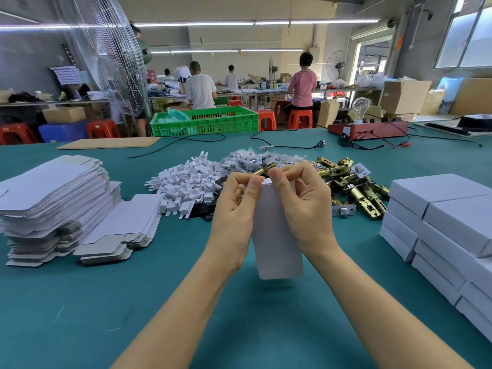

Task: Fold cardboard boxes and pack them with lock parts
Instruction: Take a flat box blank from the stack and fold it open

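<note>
I hold a white cardboard box (pixel 277 235) upright above the green table, its far end up between my hands. My left hand (pixel 235 209) grips its left side with the thumb on the top edge. My right hand (pixel 300 201) grips the right side, fingers curled over the top end. Behind the box lie a heap of white plastic parts (pixel 183 185), a pile of small bagged parts (pixel 255 161) and a pile of brass latch bolts (pixel 351 185). What is inside the box is hidden.
Flat unfolded box blanks (pixel 56 201) are stacked at the left. Closed white boxes (pixel 439 222) are stacked at the right. Farther back are a cardboard sheet (pixel 109 143), black cables, a red test unit with a bulb (pixel 367 129) and a green crate (pixel 205 121). People work at far benches.
</note>
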The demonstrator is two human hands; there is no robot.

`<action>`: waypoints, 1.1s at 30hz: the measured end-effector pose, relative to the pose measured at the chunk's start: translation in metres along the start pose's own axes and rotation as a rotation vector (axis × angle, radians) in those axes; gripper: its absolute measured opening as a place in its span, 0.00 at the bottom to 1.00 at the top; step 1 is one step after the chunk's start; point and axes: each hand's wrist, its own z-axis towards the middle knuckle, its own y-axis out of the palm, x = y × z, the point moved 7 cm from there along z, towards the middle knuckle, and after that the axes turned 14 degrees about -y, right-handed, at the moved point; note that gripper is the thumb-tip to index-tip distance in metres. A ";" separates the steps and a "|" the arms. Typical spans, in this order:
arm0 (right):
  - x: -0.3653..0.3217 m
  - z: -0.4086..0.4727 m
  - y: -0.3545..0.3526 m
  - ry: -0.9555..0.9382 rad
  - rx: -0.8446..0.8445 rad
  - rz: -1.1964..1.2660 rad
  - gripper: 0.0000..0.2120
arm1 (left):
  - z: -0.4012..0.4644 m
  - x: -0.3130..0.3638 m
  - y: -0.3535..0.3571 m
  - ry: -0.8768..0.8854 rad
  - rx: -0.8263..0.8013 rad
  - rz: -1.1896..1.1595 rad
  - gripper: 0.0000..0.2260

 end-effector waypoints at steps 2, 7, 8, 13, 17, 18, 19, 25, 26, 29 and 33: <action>0.002 0.000 -0.001 0.028 0.005 0.020 0.09 | 0.001 -0.001 0.001 -0.015 -0.004 0.002 0.05; 0.011 -0.005 0.005 0.128 -0.012 -0.034 0.06 | 0.006 -0.005 -0.004 -0.070 0.070 -0.018 0.11; 0.012 -0.005 0.006 0.152 -0.016 -0.027 0.05 | 0.006 -0.004 -0.006 -0.073 0.079 -0.032 0.13; 0.012 0.001 0.009 0.235 -0.116 -0.188 0.15 | 0.000 0.010 -0.008 0.075 0.143 0.113 0.06; 0.021 0.001 0.006 0.515 -0.362 -0.369 0.32 | -0.013 0.037 -0.006 0.394 0.191 0.400 0.08; 0.026 -0.005 0.007 0.680 -0.413 -0.252 0.35 | -0.017 0.042 -0.003 0.478 0.177 0.487 0.08; 0.028 -0.013 0.009 0.824 -0.450 -0.095 0.34 | -0.021 0.044 0.002 0.556 0.153 0.568 0.08; 0.038 -0.008 0.004 0.866 -0.282 0.301 0.13 | -0.021 0.019 0.001 0.564 0.263 0.669 0.20; 0.040 -0.007 0.001 0.857 -0.281 0.331 0.16 | -0.015 0.012 -0.006 0.461 0.324 0.624 0.24; 0.047 -0.010 -0.001 0.841 -0.308 0.386 0.15 | 0.006 -0.017 -0.030 0.037 0.268 0.299 0.30; 0.059 -0.023 -0.001 0.822 -0.408 0.282 0.15 | 0.019 -0.040 -0.031 -0.075 0.034 0.148 0.20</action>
